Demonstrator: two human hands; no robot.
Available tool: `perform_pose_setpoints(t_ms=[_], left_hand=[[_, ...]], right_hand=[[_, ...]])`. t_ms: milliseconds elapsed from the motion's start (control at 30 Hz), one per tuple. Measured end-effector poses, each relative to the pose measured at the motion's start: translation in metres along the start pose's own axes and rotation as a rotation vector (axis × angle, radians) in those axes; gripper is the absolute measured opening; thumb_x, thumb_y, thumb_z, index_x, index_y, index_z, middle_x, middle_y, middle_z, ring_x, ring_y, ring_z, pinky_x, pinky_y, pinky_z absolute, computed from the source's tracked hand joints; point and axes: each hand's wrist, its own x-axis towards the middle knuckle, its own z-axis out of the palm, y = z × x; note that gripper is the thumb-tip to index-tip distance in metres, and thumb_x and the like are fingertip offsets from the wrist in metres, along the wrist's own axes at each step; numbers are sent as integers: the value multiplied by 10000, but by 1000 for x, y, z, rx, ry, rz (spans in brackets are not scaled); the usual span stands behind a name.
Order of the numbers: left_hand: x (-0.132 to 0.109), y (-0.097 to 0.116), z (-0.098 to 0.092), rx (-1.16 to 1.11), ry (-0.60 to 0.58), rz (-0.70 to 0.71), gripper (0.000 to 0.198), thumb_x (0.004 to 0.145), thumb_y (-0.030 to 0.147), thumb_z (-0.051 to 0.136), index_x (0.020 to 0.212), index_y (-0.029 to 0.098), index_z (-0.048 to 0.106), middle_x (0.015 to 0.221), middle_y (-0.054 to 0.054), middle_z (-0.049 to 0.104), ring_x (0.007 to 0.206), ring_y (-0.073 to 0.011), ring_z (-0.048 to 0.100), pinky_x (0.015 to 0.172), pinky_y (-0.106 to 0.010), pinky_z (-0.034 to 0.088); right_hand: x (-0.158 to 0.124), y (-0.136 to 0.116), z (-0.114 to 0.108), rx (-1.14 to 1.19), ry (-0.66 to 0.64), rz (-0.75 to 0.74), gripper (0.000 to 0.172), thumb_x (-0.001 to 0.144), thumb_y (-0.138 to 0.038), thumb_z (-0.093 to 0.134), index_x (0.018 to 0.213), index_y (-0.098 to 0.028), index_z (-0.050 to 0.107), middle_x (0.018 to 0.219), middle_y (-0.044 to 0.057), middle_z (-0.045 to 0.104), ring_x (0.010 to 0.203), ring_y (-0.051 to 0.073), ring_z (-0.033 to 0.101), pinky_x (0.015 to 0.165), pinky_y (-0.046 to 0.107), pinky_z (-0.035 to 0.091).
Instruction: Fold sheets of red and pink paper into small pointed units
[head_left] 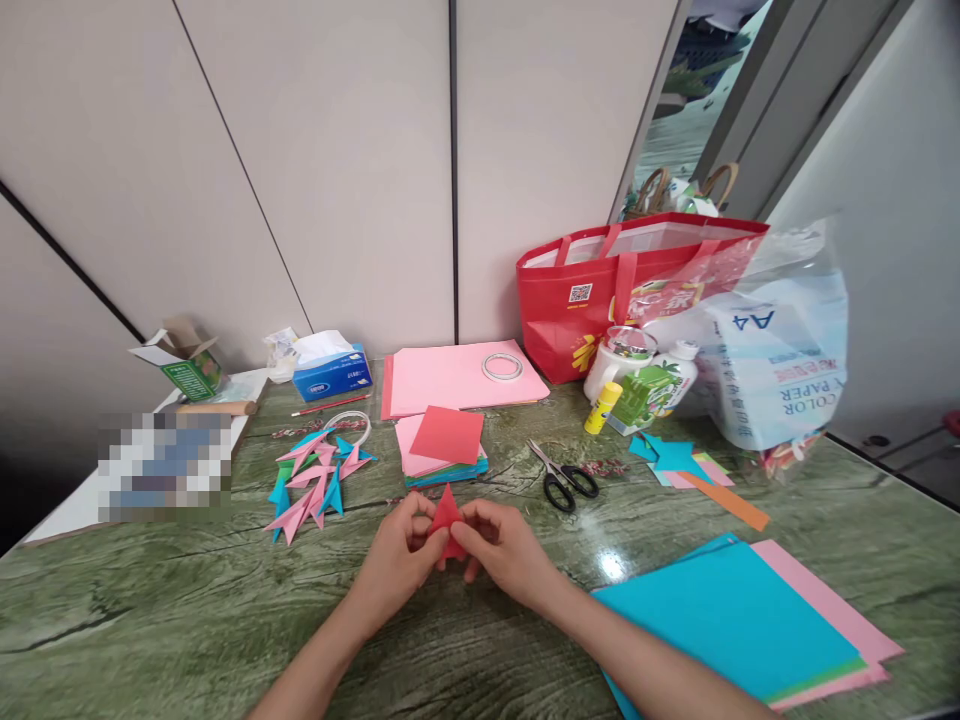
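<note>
A small piece of red folded paper (448,512), pointed at its top, is pinched between my two hands above the table. My left hand (405,545) grips its left side, thumb on the front. From the right, my right hand (504,548) holds the other side, its thumb pressed on the face of the paper. Both hands hide the lower folds in part. Just beyond lies a stack of square paper sheets (409,462) with a red square (448,435) on top. Black-handled scissors (559,478) rest to the right of the stack, blades partly apart.
Pink and blue folded paper pieces (319,480) lie left, by a white ring (360,428). Behind are a tissue box (331,375) and large pink sheets (450,375). A glue stick (602,408), red bag (555,310), paper scraps (675,455) and blue sheets (727,620) occupy the right.
</note>
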Motion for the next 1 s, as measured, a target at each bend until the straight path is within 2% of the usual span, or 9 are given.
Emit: perform_pose_setpoints(t_ms=[133, 333, 467, 633, 833, 1000], left_hand=[[-1, 0, 1, -64, -29, 21, 207, 742, 337, 554, 714, 183, 419, 465, 70, 532, 305, -37, 389, 298, -121, 254], [1, -3, -1, -421, -116, -206, 305, 786, 455, 455, 696, 163, 459, 547, -15, 623, 352, -101, 542, 291, -156, 357], [2, -7, 1, -540, -171, -325, 284, 758, 419, 533, 705, 140, 511, 505, -8, 603, 330, -80, 522, 283, -134, 345], [1, -11, 3, -670, -168, -358, 273, 702, 384, 621, 670, 124, 543, 474, 19, 555, 345, -42, 482, 329, -116, 339], [-1, -7, 6, -527, -91, -301, 334, 670, 412, 636, 574, 127, 490, 437, 35, 514, 289, -15, 386, 272, -108, 207], [-3, -9, 12, -390, 14, -196, 339, 664, 421, 631, 577, 160, 433, 379, 65, 499, 246, -19, 350, 253, -111, 179]], right_hand=[[-1, -4, 1, 117, -42, 22, 269, 697, -396, 592, 738, -133, 556, 586, -14, 568, 491, 89, 522, 399, 185, 454], [0, -3, -2, 129, 41, -13, 261, 709, -400, 580, 752, -143, 560, 582, -27, 547, 474, 80, 498, 402, 191, 472], [0, -2, -2, 71, 80, -52, 230, 709, -371, 582, 734, -143, 572, 631, -19, 530, 498, 81, 490, 401, 185, 468], [0, -3, 0, 93, 103, -36, 207, 709, -346, 573, 715, -140, 561, 629, -25, 533, 492, 76, 496, 413, 185, 468], [1, -3, 1, 139, 128, -16, 192, 694, -327, 583, 663, -140, 551, 599, -31, 537, 443, 61, 472, 407, 184, 443], [1, -3, 4, 164, 152, 6, 211, 671, -348, 604, 621, -149, 552, 569, -31, 536, 438, 74, 478, 422, 203, 441]])
